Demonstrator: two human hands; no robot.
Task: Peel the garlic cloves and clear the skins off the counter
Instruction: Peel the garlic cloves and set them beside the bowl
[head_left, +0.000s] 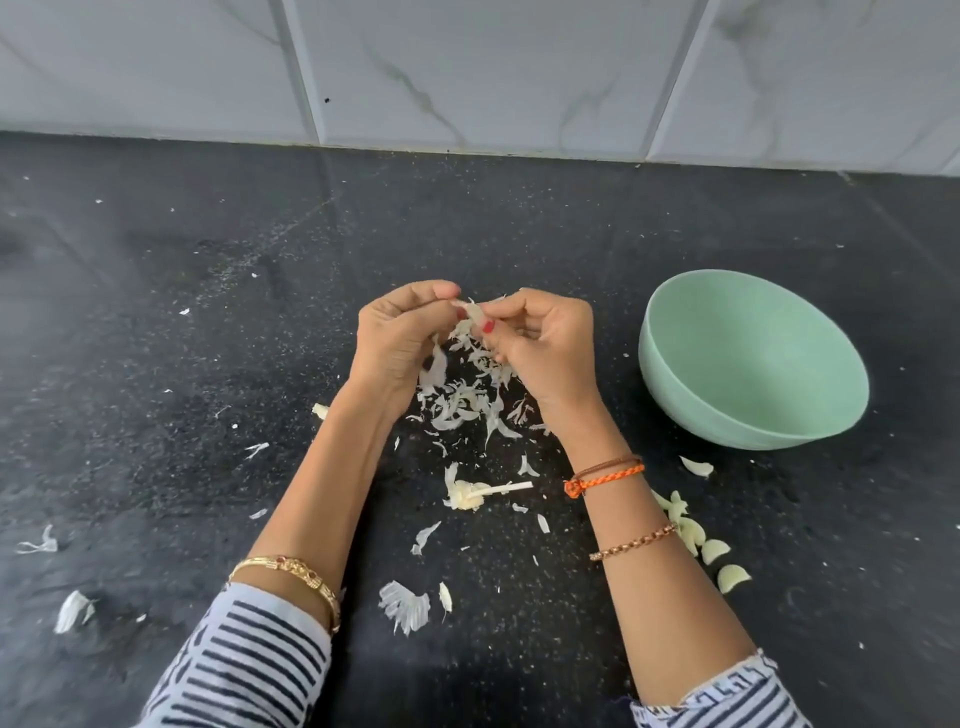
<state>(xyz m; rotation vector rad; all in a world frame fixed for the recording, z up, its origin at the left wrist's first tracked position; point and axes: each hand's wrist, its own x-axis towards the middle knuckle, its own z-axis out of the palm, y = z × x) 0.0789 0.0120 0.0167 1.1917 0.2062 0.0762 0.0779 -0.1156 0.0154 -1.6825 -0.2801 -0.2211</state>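
Above the middle of the black counter (208, 364), my left hand (397, 345) and my right hand (545, 348) meet, both pinching one small garlic clove (471, 310) whose papery skin is lifting off. Right under the hands lies a heap of white garlic skins (467, 400). A bare garlic stem with its root base (475, 496) lies nearer to me. Several peeled cloves (714, 552) rest on the counter by my right forearm, with one more clove (697, 466) just below the bowl.
A mint green bowl (810, 415) stands to the right of my hands, and nothing shows inside it. Loose skin scraps are scattered around, such as a larger piece (405, 605) near my left sleeve and bits (72, 610) at the far left. A tiled wall (467, 67) closes off the back.
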